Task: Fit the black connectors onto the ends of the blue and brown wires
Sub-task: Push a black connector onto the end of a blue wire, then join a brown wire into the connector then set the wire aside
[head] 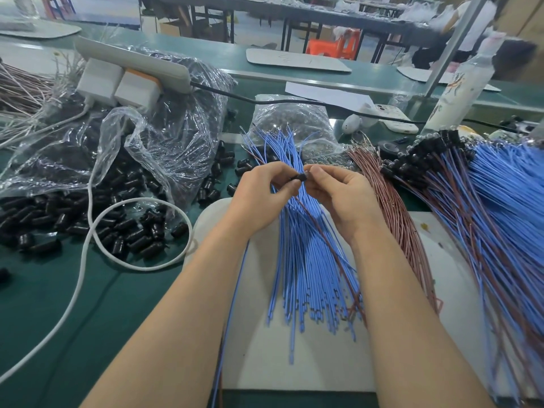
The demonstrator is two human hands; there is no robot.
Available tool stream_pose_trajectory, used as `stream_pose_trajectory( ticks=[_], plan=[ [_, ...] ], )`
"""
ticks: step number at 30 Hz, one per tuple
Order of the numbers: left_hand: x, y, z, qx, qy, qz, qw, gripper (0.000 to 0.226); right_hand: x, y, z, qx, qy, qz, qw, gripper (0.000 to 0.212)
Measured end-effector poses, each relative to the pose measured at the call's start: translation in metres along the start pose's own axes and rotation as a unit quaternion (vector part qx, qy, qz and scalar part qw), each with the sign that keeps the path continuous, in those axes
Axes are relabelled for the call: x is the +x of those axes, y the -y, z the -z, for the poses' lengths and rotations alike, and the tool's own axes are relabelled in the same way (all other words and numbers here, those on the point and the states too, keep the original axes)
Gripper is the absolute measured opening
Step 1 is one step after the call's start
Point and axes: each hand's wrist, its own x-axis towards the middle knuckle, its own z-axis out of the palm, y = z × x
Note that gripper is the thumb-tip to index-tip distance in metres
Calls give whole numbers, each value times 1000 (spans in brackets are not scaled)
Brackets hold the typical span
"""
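My left hand [265, 195] and my right hand [338, 195] meet above the white pad [294, 363], pinching a small black connector [300, 177] between their fingertips. A thin blue wire and a brown wire [232, 313] trail from my left hand down toward me. Under my hands lies a fan of loose blue wires [309, 275]. A bundle of brown wires [397, 219] lies to the right of it. Many loose black connectors [117, 231] are spread on the green table at the left.
Blue and brown wires with black connectors fitted [471, 184] pile up at the right. Clear plastic bags [147, 148], a power strip [132, 63] and a white cable [88, 245] sit at the left. A bag of small parts [294, 119] and a phone [394, 119] lie behind.
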Motion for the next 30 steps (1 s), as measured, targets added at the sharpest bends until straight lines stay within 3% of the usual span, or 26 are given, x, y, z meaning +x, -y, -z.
stream_pose_trajectory(
  ticks=[12, 16, 18, 21, 25, 28, 30],
  plan=[
    [0, -9, 2, -24, -23, 9, 999, 7, 2, -1, -7, 7, 0, -14, 1000, 14],
    [5, -35, 7, -36, -94, -40, 994, 6, -10, 15, -18, 106, 166, -94, 976, 50],
    [11, -55, 14, -30, -137, -74, 987, 6, -20, 30, -17, 126, 215, -118, 961, 51],
    [26, -91, 20, -120, -195, -90, 969, 8, -34, 58, 2, 117, 211, -103, 965, 40],
    [48, -142, 3, -343, -245, -54, 905, 2, -62, 99, 56, 21, 149, -13, 988, 21],
    [65, -173, -34, -438, -230, -8, 869, 4, -84, 122, 104, -151, 0, 53, 987, 18],
    [71, -187, -71, -462, -179, 39, 868, 8, -86, 124, 135, -273, -115, 62, 953, 14]
  ],
)
